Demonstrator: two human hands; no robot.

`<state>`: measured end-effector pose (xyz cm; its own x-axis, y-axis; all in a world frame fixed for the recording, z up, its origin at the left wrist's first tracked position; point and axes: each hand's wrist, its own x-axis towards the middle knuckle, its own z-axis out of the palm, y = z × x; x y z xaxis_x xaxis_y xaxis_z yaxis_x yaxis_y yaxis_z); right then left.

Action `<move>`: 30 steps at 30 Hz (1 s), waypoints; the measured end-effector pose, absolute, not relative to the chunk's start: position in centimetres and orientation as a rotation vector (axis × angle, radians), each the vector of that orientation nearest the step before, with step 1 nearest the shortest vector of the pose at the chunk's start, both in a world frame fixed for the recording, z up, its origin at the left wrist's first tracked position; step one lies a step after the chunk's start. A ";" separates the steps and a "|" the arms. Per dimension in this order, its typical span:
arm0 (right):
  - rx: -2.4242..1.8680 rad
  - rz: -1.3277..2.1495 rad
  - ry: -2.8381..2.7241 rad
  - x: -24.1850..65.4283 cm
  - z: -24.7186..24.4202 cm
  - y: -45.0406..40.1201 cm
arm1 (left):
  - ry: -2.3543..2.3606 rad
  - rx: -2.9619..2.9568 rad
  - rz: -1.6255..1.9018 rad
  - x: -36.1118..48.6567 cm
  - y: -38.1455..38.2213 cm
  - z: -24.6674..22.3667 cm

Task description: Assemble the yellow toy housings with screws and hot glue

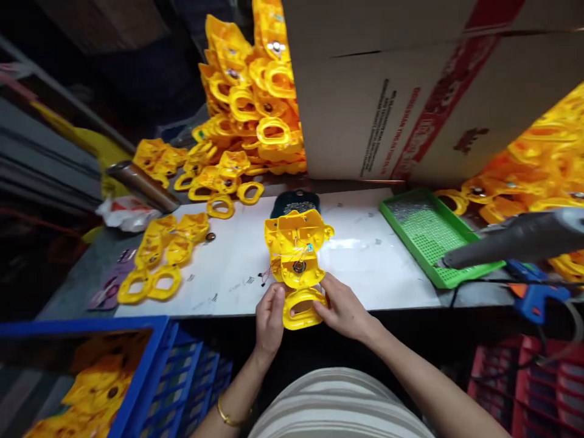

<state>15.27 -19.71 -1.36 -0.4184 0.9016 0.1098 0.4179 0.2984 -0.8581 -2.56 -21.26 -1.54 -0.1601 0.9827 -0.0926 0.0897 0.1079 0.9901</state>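
Between my two hands is a yellow plastic housing half (301, 277), its hollow inside facing up and its oval loop handle pointing toward me. Thin wires, a small green board and a round dark part show inside it; a wire with small dark ends hangs out on the left. My left hand (270, 316) grips the left side of the handle, thumb up. On the right side, my right hand (342, 306) is closed round the handle, with fingers at its opening. Just beyond the housing, a dark tray (295, 201) of small metal pieces is partly hidden.
A green basket (438, 231) with small metal pieces stands right, under a grey tool (511, 243). Two yellow housings (155, 249) lie left. More yellow parts (255, 103) are piled behind, beside a large carton (401, 91). A blue crate (166, 340) is at lower left, red crates (524, 377) at lower right.
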 end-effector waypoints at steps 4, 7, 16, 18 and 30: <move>-1.368 0.857 -1.892 21.5 -1.3 -21.5 | 1.552 1.323 1.097 -0.7 -20.4 -1.6; -1.634 0.772 -1.946 25.7 -1.1 -22.2 | 1.544 1.460 0.977 -0.4 -19.9 -1.9; -1.838 0.779 -2.061 29.1 -0.4 -23.1 | 1.521 1.864 0.763 -0.5 -18.9 -2.6; -1.858 0.671 -1.957 29.4 0.1 -22.8 | 1.581 2.085 0.770 -0.6 -19.1 -2.3; -2.020 0.486 -1.830 25.0 -0.4 -18.9 | 1.406 2.523 0.967 4.7 -18.3 0.8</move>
<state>25.04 -18.86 -0.40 0.0968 0.9953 -0.0062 0.8674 -0.0874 -0.4898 4.69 -18.33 0.81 0.3739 0.7934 0.4804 0.7326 -0.5702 0.3716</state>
